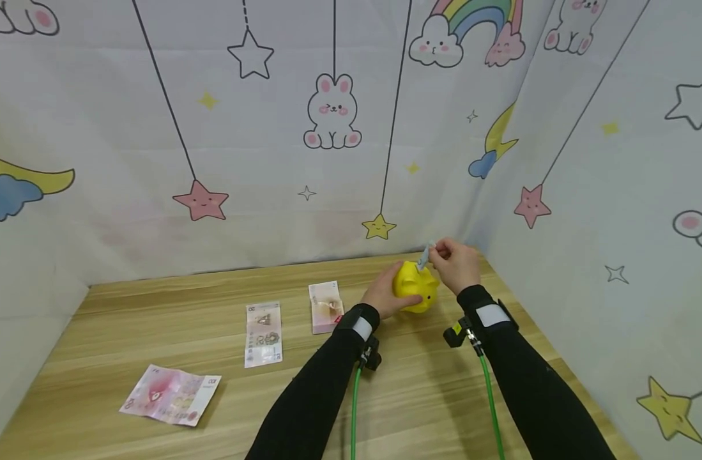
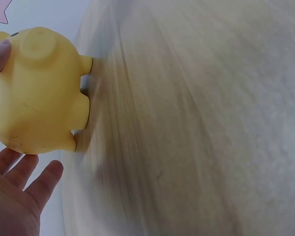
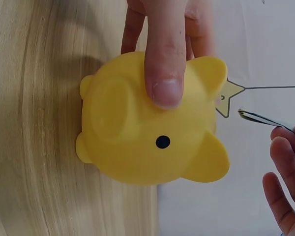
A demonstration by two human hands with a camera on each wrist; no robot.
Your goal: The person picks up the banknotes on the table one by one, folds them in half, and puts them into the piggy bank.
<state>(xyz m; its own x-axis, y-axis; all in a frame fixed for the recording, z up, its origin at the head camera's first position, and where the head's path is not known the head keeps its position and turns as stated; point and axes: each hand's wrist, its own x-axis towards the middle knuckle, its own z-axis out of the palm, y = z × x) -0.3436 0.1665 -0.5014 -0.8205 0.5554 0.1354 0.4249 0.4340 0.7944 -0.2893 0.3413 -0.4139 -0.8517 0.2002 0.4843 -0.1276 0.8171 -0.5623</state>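
Note:
A yellow piggy bank [image 1: 415, 289] stands on the wooden table near its back right corner. My left hand [image 1: 383, 294] grips it from the left, the thumb lying across its face beside one eye in the right wrist view. In the left wrist view, the left fingers [image 2: 22, 169] spread along the bank's side, and its short feet rest on the tabletop. My right hand [image 1: 458, 264] pinches a folded bluish banknote [image 1: 423, 257] above the pig's back. Seen from the right wrist, the note [image 3: 260, 118] is a thin folded strip held apart from the pig, behind its ears.
Left of the pig lie a small stack of pinkish banknotes [image 1: 326, 308], a flat banknote [image 1: 263, 335] and a creased pink banknote [image 1: 169, 395]. A patterned white cloth [image 1: 270, 236] rises behind the wooden table [image 1: 172, 332] and along its right side. Green cables [image 1: 354, 409] trail from both wrists.

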